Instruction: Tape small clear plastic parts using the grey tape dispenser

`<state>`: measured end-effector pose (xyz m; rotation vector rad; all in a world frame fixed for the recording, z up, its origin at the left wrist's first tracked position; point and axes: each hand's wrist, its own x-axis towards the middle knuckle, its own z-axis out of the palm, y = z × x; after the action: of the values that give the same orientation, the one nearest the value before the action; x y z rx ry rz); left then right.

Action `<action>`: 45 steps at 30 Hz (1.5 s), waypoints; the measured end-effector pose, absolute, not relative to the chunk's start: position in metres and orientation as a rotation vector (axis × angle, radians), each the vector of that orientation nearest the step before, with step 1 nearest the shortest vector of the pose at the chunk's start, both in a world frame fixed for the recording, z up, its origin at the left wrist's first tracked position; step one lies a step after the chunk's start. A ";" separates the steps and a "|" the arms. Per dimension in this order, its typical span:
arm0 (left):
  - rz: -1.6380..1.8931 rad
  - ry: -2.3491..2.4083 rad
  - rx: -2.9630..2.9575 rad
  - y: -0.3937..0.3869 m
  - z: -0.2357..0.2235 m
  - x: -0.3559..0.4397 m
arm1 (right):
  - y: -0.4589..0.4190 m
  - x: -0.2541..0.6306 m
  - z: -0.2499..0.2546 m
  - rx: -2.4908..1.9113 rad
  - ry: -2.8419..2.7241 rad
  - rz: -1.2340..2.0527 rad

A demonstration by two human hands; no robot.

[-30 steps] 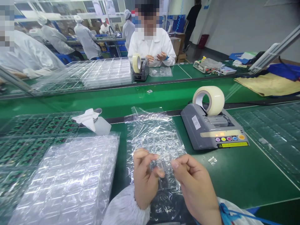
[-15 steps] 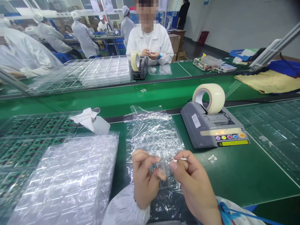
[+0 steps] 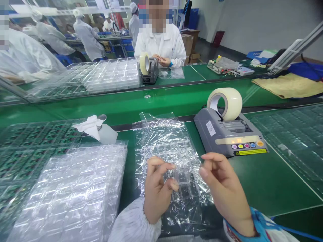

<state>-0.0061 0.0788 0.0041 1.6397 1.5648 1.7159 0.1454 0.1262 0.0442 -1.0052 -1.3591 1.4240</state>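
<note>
My left hand [image 3: 158,188] is over a clear plastic tray [image 3: 186,193], its thumb and index finger curved with a gap between them. Between those fingertips seems to be a small clear plastic piece [image 3: 182,177], hard to tell from the see-through tray behind it. To the right, my right hand [image 3: 224,191] is raised with thumb and index finger apart, and I see nothing between them. A crinkled clear plastic bag [image 3: 164,129] lies around the tray on the green table.
A grey tape dispenser [image 3: 214,134] carrying a tape roll [image 3: 233,104] stands at right. At left are stacked clear trays [image 3: 75,188], green circuit boards [image 3: 47,137] and a whitish cup [image 3: 108,133] with tissue. A co-worker [image 3: 160,47] sits opposite, beyond the green strip [image 3: 113,107].
My right hand has moved right, away from my left hand, and its fingers have parted. My left hand keeps nearly the same pose. A small pale item on the green strip has shifted left.
</note>
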 end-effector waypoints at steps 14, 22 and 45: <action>1.709 1.557 1.691 0.078 0.005 -0.007 | 0.140 0.157 0.061 -0.795 -2.184 0.815; 1.657 1.589 1.852 0.080 0.007 -0.007 | 0.146 0.162 0.057 -0.684 -2.429 0.489; 0.425 1.596 2.649 0.116 0.106 0.017 | 0.160 0.203 0.054 -0.751 -2.470 0.130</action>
<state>0.0173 0.1162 0.1058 2.6489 1.5956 0.4255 0.2028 0.1596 0.0536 -0.7511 -2.4700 0.1299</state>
